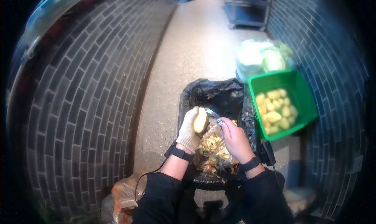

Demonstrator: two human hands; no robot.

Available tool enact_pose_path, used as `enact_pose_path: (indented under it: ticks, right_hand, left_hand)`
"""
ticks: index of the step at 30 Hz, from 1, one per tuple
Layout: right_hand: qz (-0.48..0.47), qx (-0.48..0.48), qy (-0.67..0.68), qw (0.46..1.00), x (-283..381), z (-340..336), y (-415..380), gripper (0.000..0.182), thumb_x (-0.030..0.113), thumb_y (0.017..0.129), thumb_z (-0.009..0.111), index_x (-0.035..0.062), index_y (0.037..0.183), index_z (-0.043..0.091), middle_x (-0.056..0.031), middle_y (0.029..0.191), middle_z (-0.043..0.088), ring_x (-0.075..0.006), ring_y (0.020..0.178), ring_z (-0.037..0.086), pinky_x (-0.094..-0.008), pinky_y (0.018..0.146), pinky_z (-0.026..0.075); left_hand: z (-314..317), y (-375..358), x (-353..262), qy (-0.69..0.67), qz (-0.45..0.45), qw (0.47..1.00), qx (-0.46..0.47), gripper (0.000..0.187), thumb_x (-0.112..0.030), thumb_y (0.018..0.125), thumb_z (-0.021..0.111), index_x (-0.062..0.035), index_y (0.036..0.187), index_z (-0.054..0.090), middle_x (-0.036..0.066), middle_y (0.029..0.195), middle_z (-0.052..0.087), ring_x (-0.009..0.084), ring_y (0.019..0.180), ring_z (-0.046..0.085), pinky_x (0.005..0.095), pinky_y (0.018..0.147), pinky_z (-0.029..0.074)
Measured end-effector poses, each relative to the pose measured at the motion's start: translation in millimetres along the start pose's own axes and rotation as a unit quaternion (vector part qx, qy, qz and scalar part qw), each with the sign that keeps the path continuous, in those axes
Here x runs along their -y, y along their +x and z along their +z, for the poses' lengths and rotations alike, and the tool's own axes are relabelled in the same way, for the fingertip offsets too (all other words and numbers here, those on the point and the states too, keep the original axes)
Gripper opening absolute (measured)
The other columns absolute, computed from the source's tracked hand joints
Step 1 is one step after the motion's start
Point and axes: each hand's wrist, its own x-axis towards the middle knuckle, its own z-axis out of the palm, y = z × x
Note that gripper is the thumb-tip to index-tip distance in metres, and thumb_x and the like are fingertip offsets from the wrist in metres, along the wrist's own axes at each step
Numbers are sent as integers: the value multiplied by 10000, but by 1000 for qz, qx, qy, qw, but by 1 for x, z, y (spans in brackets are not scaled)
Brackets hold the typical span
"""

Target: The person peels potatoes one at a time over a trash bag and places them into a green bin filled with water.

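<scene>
My left hand [190, 128], in a pale knit glove, is closed around a potato [200, 120] whose visible side is yellow and peeled. In my bare right hand [235, 139] is a metal peeler [214, 115], its head at the upper right side of the potato. Both hands are over a bin lined with a black bag [196, 91]. Below them lies a heap of peelings [213, 145], partly in clear plastic. My right fingers cover most of the peeler's handle.
At the right, a green crate [303, 102] holds several peeled potatoes [274, 110]. Behind it sits a clear bag of pale green produce [266, 57]. A plastic sack [125, 192] lies at lower left. Brick walls [90, 87] flank the passage; a wheeled cart [248, 10] stands farther back.
</scene>
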Motion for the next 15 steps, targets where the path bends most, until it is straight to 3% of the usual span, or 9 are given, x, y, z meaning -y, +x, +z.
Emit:
enact_pose_path:
  ticks: [3,7,9,12,14,15]
  right_hand:
    - [-13,9,-7,1000,-5,1,1,268,188,1003,458,31,1182,580,-130,659,592,-225,600,608,-342,597,469]
    - [6,20,-34,999,-11,5,1,272,192,1008,431,36,1154,599,-118,668,595,-198,603,603,-338,602,472]
    - [14,25,-53,998,-19,8,0,271,195,1006,433,36,1141,607,-131,680,601,-198,612,609,-344,624,483]
    - [-86,-14,-96,992,-38,14,-1,285,209,1016,420,57,1174,601,-101,647,582,-169,550,577,-326,552,471]
    - [21,43,-22,999,-43,13,-2,276,233,1025,403,78,1155,590,-49,601,528,-129,469,513,-290,454,427]
    - [20,41,-27,999,-42,10,-2,276,233,1025,403,78,1155,590,-49,601,528,-129,469,513,-290,454,427]
  left_hand:
    - [-13,10,5,-4,14,999,39,188,-239,929,615,-89,1036,575,56,959,645,174,855,647,329,754,554]
    - [0,-4,3,7,43,997,-60,213,-189,894,671,-56,1035,584,59,949,635,154,851,634,292,723,531]
    - [-7,5,9,18,69,996,-57,226,-182,877,690,-45,1034,601,60,950,641,142,851,631,273,726,521]
    - [-8,6,10,22,66,997,-44,273,-191,866,701,-22,1060,609,69,969,645,146,873,633,273,771,516]
    - [-8,7,9,14,55,998,-28,289,-197,864,705,-17,1067,606,72,978,644,147,883,632,274,781,515]
    - [-7,5,9,21,62,997,-31,299,-199,863,708,-15,1075,603,73,988,643,144,893,628,272,788,513]
